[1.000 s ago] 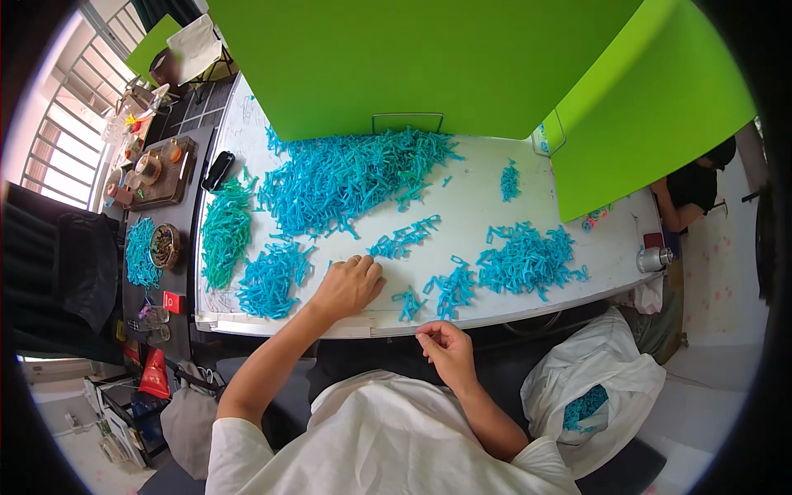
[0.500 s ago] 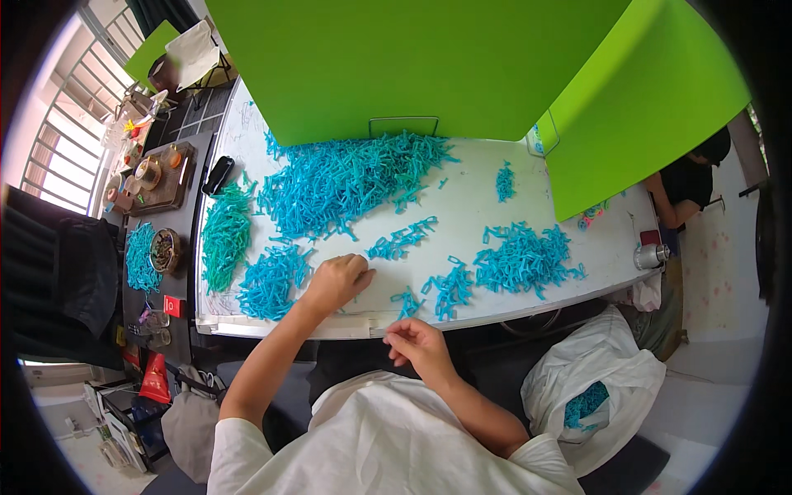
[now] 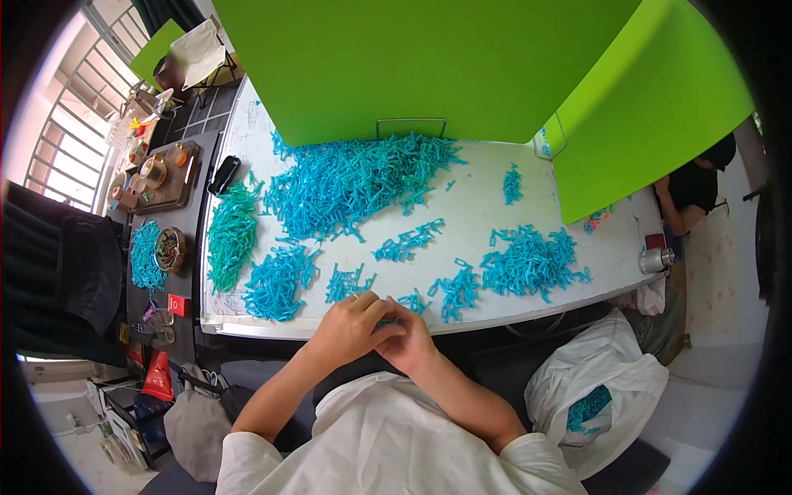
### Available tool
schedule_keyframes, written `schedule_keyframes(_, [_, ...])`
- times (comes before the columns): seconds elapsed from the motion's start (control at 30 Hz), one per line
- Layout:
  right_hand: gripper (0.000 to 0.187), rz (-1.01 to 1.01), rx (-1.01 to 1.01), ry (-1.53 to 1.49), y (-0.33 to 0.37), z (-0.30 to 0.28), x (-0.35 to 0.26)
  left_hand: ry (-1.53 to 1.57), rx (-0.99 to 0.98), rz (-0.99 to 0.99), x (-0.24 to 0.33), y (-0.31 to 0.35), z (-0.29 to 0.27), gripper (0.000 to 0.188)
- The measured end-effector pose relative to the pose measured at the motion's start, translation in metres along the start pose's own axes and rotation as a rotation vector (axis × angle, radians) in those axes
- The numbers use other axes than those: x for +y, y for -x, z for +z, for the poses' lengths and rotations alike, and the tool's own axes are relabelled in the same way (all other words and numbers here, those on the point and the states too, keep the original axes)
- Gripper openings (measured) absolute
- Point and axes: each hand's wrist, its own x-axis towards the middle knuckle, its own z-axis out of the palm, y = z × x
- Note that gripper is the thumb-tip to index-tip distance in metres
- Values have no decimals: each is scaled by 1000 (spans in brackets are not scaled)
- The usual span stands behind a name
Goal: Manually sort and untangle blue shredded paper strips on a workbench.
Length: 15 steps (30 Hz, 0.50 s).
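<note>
My left hand (image 3: pixel 350 330) and my right hand (image 3: pixel 407 340) meet at the table's near edge, their fingers closed and pinched together. A bit of a small blue plastic piece (image 3: pixel 386 322) shows between the fingertips; its shape is mostly hidden. Just beyond my left hand lies a small cluster of blue pieces (image 3: pixel 348 282). A few more pieces (image 3: pixel 413 302) lie right by my right fingertips. Farther right are a small heap (image 3: pixel 458 293) and a larger heap (image 3: pixel 532 262). Another heap (image 3: pixel 279 282) sits to the left, and a loose row (image 3: pixel 410 240) lies ahead.
A big blue-green pile (image 3: pixel 355 181) covers the far middle of the white table (image 3: pixel 470 198). Green panels (image 3: pixel 429 66) stand behind it. A greener heap (image 3: pixel 233 235) and a black case (image 3: pixel 223 176) are at left. A white bag (image 3: pixel 627 371) with blue pieces stands at right.
Both hands have come together at the near edge. My left hand has drawn back toward me, uncovering the blue cluster where it was. The view has shifted slightly.
</note>
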Motion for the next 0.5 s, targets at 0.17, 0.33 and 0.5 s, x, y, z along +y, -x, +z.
schedule_keyframes(0.17, [24,-77,123,140,25,36,-4,270,-19,-46,5,-2,-16,24])
schedule_keyframes(0.33, [26,-98,153,91,37,39,-10,304,-39,-33,6,-6,-14,24])
schedule_keyframes(0.5, [26,-186,211,373,53,31,-14,554,29,-291,9,-7,-17,20])
